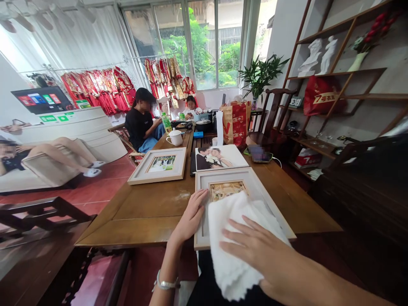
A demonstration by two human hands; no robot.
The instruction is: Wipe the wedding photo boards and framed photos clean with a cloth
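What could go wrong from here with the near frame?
The near frame sits at the edge of the table, so a hard push from the right hand might shift it. The white cloth hangs past its near side and could snag a corner. The large photo lies close beyond and could be bumped.

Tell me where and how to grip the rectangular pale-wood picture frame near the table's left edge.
Take the rectangular pale-wood picture frame by its left and right borders, probably best from the near side: it lies flat with a straight near edge, and those borders surround the photo.
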